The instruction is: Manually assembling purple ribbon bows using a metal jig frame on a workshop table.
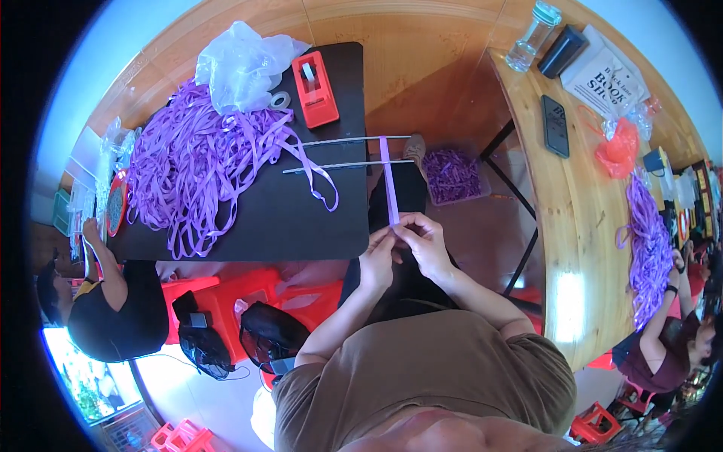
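A flat purple ribbon point(391, 192) runs from my fingertips away to two thin metal rods, crossing the near rod point(343, 166) and reaching the far rod point(339, 141). My left hand point(378, 258) pinches the ribbon's near end. Right beside it, the thumb and fingers of my right hand point(424, 242) are closed on the same end. Both rods stick out past the right edge of the black table point(301, 218). A large tangled heap of purple ribbon point(196, 162) lies on that table, with one loop trailing toward the rods.
Beyond the heap are a clear plastic bag point(245, 68) and a red tape dispenser point(317, 90). A bin of purple pieces point(454, 175) stands on the floor. The wooden table point(520, 113) on the right bears a phone point(555, 126) and a bottle point(533, 38). Other people sit at both sides.
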The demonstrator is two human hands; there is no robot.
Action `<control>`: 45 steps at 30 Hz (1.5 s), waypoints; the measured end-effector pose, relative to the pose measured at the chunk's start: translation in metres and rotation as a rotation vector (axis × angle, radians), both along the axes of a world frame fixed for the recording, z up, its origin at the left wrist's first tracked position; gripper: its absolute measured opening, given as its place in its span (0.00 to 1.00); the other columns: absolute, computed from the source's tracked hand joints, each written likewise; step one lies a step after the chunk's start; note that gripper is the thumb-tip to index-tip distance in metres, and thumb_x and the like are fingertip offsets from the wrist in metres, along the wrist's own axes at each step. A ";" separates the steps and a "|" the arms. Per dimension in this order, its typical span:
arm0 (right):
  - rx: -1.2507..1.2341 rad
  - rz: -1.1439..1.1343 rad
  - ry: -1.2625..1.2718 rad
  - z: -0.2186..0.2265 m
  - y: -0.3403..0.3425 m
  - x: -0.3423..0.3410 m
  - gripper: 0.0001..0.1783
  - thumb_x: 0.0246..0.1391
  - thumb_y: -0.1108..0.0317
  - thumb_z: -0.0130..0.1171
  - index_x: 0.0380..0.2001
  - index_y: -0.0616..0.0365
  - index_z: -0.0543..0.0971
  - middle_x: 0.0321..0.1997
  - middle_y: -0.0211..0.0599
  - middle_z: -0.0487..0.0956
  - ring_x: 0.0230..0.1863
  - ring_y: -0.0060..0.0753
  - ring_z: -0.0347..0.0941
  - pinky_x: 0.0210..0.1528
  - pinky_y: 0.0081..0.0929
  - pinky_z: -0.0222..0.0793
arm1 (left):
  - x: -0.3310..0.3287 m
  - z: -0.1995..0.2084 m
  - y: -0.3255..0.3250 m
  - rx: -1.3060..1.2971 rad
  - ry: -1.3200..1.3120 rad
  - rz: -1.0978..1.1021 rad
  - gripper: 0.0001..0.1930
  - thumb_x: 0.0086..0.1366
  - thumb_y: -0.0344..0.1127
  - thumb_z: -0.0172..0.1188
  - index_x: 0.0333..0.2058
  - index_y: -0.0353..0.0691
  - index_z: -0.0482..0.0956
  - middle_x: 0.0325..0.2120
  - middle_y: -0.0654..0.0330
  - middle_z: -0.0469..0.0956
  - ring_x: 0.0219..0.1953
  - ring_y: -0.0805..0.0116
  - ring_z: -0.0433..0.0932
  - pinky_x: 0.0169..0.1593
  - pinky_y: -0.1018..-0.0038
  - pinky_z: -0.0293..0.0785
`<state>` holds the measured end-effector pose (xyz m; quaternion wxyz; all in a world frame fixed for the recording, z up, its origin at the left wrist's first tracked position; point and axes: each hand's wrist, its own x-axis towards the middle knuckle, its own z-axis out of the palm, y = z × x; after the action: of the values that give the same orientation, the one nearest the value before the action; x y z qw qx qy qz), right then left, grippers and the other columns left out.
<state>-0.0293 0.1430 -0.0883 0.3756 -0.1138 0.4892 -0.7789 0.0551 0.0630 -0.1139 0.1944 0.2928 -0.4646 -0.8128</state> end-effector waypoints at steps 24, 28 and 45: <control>-0.008 0.164 -0.056 0.003 0.005 0.005 0.06 0.56 0.74 0.57 0.35 0.61 0.81 0.47 0.38 0.76 0.45 0.24 0.72 0.48 0.23 0.65 | 0.021 -0.011 -0.003 0.311 0.231 -0.095 0.11 0.69 0.35 0.46 0.42 0.40 0.77 0.41 0.61 0.76 0.43 0.70 0.73 0.44 0.72 0.69; 0.006 0.157 -0.036 0.007 0.005 0.007 0.06 0.56 0.73 0.57 0.35 0.62 0.81 0.48 0.38 0.76 0.46 0.25 0.72 0.50 0.23 0.64 | 0.021 -0.002 0.000 0.332 0.248 -0.076 0.15 0.71 0.33 0.41 0.48 0.34 0.74 0.42 0.60 0.77 0.39 0.73 0.74 0.39 0.78 0.70; -0.048 0.119 0.157 -0.002 0.013 0.018 0.13 0.52 0.84 0.54 0.41 0.64 0.79 0.48 0.32 0.71 0.51 0.25 0.67 0.53 0.21 0.62 | -0.002 0.005 -0.009 -0.087 0.116 0.080 0.11 0.64 0.32 0.58 0.43 0.33 0.77 0.36 0.59 0.78 0.39 0.74 0.75 0.45 0.77 0.69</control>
<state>-0.0108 0.1557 -0.0901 0.3789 -0.2124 0.4905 -0.7555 0.0526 0.0536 -0.1090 0.2657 0.2548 -0.4753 -0.7991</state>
